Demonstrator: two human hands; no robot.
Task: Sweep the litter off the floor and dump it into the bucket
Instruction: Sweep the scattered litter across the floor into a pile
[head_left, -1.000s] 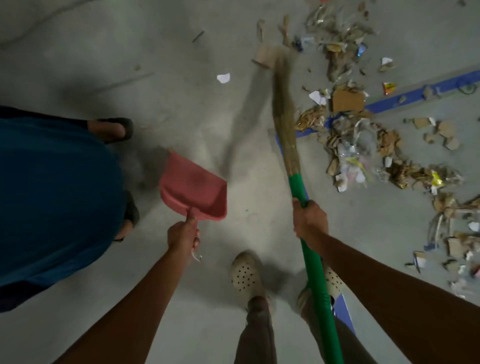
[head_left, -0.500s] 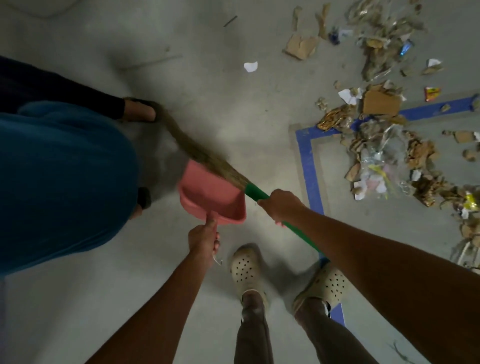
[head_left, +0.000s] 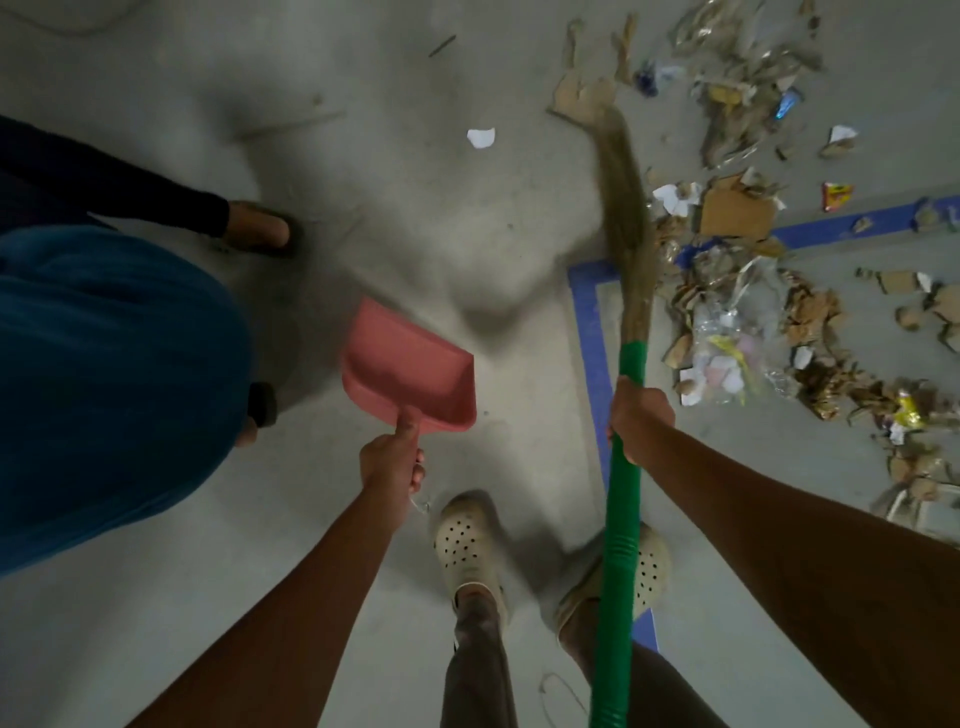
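Observation:
My left hand (head_left: 392, 460) grips the handle of a pink dustpan (head_left: 410, 369), held above the grey floor with nothing in it. My right hand (head_left: 641, 415) grips the green handle of a grass broom (head_left: 626, 208). Its blurred bristles point away from me and reach a cardboard scrap (head_left: 582, 96). A wide scatter of litter (head_left: 737, 291), made of cardboard bits, paper and plastic wrappers, lies to the right of the broom. One white paper scrap (head_left: 480, 137) lies apart on the floor. No bucket is in view.
Another person in blue clothing (head_left: 104, 374) stands close at the left, one foot (head_left: 260, 231) near the dustpan. Blue tape lines (head_left: 589, 332) mark the floor under the litter. My two feet in pale clogs (head_left: 467, 545) stand below the dustpan.
The broom has swung from the left, where its bristles lay over the dustpan, back to the right and forward toward the litter. The dustpan has stayed almost still.

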